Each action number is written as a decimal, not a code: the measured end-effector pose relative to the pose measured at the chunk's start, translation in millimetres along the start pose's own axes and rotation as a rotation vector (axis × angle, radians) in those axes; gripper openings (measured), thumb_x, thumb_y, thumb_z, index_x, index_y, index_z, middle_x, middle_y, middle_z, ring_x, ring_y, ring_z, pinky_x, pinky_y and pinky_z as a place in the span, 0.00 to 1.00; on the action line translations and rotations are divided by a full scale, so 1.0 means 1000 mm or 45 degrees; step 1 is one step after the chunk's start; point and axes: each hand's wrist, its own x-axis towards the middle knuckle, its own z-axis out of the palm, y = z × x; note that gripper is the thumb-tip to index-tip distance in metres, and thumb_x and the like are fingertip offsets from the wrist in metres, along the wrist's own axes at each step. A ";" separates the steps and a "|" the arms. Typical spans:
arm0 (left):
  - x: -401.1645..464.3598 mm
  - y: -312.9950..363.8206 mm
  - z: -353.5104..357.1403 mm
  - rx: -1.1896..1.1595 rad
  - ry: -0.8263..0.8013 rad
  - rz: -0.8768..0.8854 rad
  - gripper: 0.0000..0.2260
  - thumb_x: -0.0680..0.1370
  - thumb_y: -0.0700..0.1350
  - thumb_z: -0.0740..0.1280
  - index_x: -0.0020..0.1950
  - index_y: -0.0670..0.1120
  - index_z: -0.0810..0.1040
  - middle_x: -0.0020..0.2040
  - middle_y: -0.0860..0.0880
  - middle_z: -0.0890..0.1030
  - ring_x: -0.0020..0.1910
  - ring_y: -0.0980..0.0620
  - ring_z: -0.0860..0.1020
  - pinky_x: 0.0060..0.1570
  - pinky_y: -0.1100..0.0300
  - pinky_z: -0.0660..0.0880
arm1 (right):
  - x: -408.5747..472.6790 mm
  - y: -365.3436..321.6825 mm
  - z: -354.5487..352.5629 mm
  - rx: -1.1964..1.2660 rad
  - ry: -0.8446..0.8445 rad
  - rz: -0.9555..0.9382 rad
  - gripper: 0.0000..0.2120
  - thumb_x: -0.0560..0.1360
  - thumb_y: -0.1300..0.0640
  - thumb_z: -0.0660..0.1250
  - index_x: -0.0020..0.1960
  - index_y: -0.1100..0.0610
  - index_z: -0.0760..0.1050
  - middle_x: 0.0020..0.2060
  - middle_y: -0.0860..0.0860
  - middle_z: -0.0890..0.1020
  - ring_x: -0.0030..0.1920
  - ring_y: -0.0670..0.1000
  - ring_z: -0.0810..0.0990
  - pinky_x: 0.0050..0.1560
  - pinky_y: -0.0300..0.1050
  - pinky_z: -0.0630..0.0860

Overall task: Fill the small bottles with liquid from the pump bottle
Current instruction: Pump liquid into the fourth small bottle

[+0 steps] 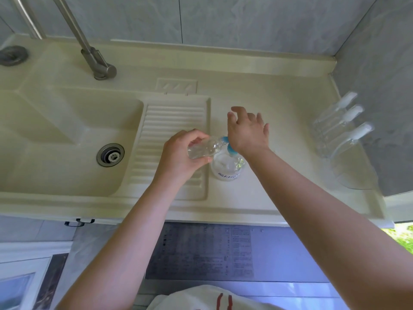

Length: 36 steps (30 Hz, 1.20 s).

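On the counter (279, 180) right of the ribbed drainboard (172, 135), pump bottle (226, 166) stands upright. Left hand (181, 153) grasps a small clear bottle (205, 147), tilted, mouth at the blue pump spout (230, 148). Right hand (247, 133) rests heel-down on the pump head, fingers spread, released. Three more small bottles (342, 121) lie well apart, far right.

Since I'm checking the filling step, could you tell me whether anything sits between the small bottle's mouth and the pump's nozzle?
Nothing visible: the small bottle, gripped by the left hand, meets the blue pump under the right hand.
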 end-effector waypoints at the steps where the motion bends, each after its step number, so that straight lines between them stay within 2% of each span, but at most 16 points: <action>1: 0.000 0.000 0.000 0.014 -0.005 0.001 0.19 0.64 0.42 0.80 0.52 0.53 0.81 0.47 0.54 0.80 0.47 0.56 0.77 0.50 0.69 0.70 | -0.002 0.000 0.002 -0.012 0.014 -0.003 0.22 0.83 0.46 0.46 0.76 0.45 0.61 0.75 0.54 0.65 0.80 0.57 0.47 0.77 0.60 0.41; 5: 0.001 -0.001 -0.001 0.053 -0.014 0.011 0.20 0.65 0.42 0.79 0.54 0.52 0.81 0.48 0.54 0.80 0.48 0.56 0.76 0.49 0.75 0.66 | -0.003 0.001 0.002 0.016 0.077 -0.011 0.22 0.83 0.46 0.48 0.75 0.45 0.64 0.76 0.53 0.64 0.80 0.57 0.45 0.77 0.61 0.39; 10: 0.002 0.002 -0.001 0.055 -0.003 0.018 0.20 0.65 0.42 0.79 0.54 0.53 0.81 0.48 0.54 0.80 0.48 0.54 0.77 0.49 0.74 0.67 | -0.002 -0.003 -0.010 0.024 0.015 -0.034 0.23 0.82 0.42 0.50 0.74 0.45 0.64 0.76 0.53 0.64 0.80 0.57 0.44 0.75 0.62 0.37; 15: 0.002 0.001 -0.001 0.062 -0.020 0.007 0.20 0.65 0.42 0.79 0.54 0.53 0.81 0.49 0.52 0.80 0.48 0.54 0.77 0.50 0.71 0.68 | 0.000 0.001 -0.003 -0.013 -0.035 0.017 0.22 0.82 0.49 0.46 0.73 0.44 0.65 0.72 0.55 0.70 0.78 0.59 0.52 0.75 0.66 0.41; 18: 0.002 0.001 -0.002 0.079 -0.021 0.009 0.20 0.65 0.42 0.79 0.55 0.52 0.81 0.49 0.51 0.80 0.49 0.53 0.77 0.49 0.74 0.67 | -0.001 -0.001 -0.002 -0.042 -0.032 0.002 0.22 0.83 0.51 0.45 0.74 0.45 0.64 0.72 0.55 0.69 0.79 0.59 0.49 0.75 0.66 0.39; 21: 0.001 0.004 -0.002 0.091 -0.035 0.016 0.20 0.65 0.41 0.79 0.55 0.52 0.81 0.49 0.52 0.79 0.49 0.54 0.76 0.48 0.76 0.65 | -0.002 0.000 -0.005 -0.069 -0.020 -0.026 0.22 0.82 0.46 0.47 0.74 0.45 0.64 0.73 0.55 0.68 0.80 0.58 0.47 0.74 0.66 0.37; 25: 0.000 0.005 -0.003 0.083 -0.026 0.006 0.20 0.66 0.42 0.79 0.56 0.52 0.81 0.50 0.52 0.79 0.49 0.56 0.76 0.48 0.78 0.64 | 0.000 -0.004 -0.012 -0.006 -0.050 -0.005 0.23 0.81 0.42 0.49 0.73 0.45 0.66 0.71 0.55 0.70 0.78 0.58 0.53 0.74 0.67 0.40; 30: 0.000 0.004 -0.003 0.068 -0.025 0.011 0.20 0.66 0.41 0.79 0.56 0.52 0.81 0.50 0.52 0.79 0.48 0.56 0.76 0.48 0.79 0.64 | 0.000 -0.003 -0.010 -0.058 -0.057 -0.014 0.23 0.81 0.42 0.47 0.73 0.44 0.65 0.70 0.55 0.71 0.78 0.58 0.54 0.74 0.67 0.41; 34: 0.001 0.002 -0.002 0.099 -0.031 0.015 0.20 0.65 0.41 0.79 0.55 0.52 0.81 0.49 0.52 0.79 0.48 0.55 0.76 0.48 0.78 0.64 | 0.004 -0.001 -0.004 -0.115 -0.084 0.022 0.23 0.82 0.44 0.45 0.74 0.46 0.63 0.70 0.57 0.71 0.77 0.59 0.57 0.75 0.65 0.46; 36: 0.002 0.001 -0.003 0.108 -0.049 0.003 0.20 0.65 0.42 0.79 0.55 0.52 0.81 0.49 0.52 0.79 0.48 0.54 0.76 0.47 0.78 0.64 | 0.003 0.001 -0.001 -0.104 -0.041 0.005 0.25 0.82 0.41 0.45 0.74 0.46 0.64 0.71 0.56 0.70 0.77 0.58 0.57 0.76 0.64 0.47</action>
